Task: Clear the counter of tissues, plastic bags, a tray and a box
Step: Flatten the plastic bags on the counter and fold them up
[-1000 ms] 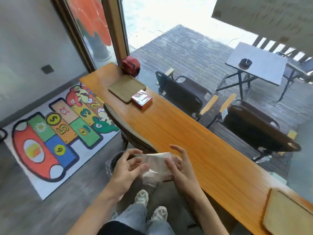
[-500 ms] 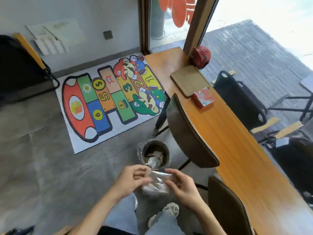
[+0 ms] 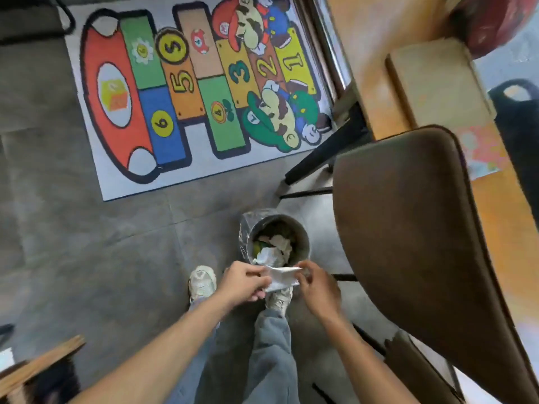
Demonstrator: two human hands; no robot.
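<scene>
Since half a second ago, view tipped further down toward the floor; both hands and the held bag now sit just above the near rim of the bin, closer to it than before.

Item, left hand (image 3: pixel 242 282): fingers closed, pinching the left edge of the crumpled clear plastic bag with white tissue inside (image 3: pixel 281 277).

Item, right hand (image 3: pixel 316 284): fingers closed, pinching the right edge of the same bag. Bag stretched between the two hands, over the person's right shoe.

Item, small round grey waste bin with clear plastic liner (image 3: pixel 302 242): stands on the grey floor, just beyond the hands, beside the chair. Contains crumpled white tissues (image 3: pixel 274 250) and something green-yellow, not identifiable.

Item, dark brown curved chair back (image 3: pixel 414 243): right of the bin, in front of the tabletop.

Item, orange-brown wooden tabletop (image 3: pixel 373 53): upper right. Carries a flat tan rectangular tray (image 3: pixel 434 83), a blurred red and pale patterned box (image 3: pixel 481 153) partly hidden behind the chair back, near the tray's near end, and a dark red rounded object (image 3: pixel 493 21) at the far end beyond the tray.

Item, colourful hopscotch floor mat with numbers and cartoon figures (image 3: pixel 180 91): flat on the floor, upper left, well apart from the bin.

Item, pale sneakers (image 3: pixel 201 282): on the floor beneath the hands; grey trouser legs below.
</scene>
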